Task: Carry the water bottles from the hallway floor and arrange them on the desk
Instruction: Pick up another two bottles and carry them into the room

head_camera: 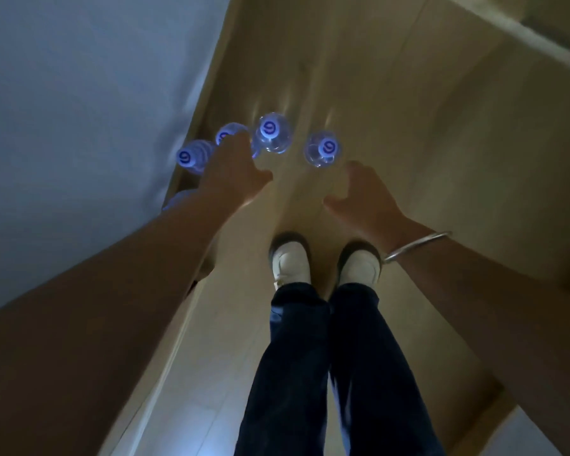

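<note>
Several clear water bottles with white caps stand upright on the wooden hallway floor [392,93], seen from above. One bottle [188,156] is by the wall, another [226,133] is partly behind my fingers, a third [272,131] stands in the middle, and a fourth [324,148] stands to the right. My left hand [234,169] reaches down with its fingers apart, over the second bottle and holding nothing. My right hand [362,195], with a bangle on the wrist, is open just below the right bottle and does not touch it. The frame is blurred.
A pale wall [79,110] runs along the left, with a baseboard beside the bottles. My feet in white shoes [292,261] stand just behind my hands. A wooden edge [514,31] crosses the top right corner.
</note>
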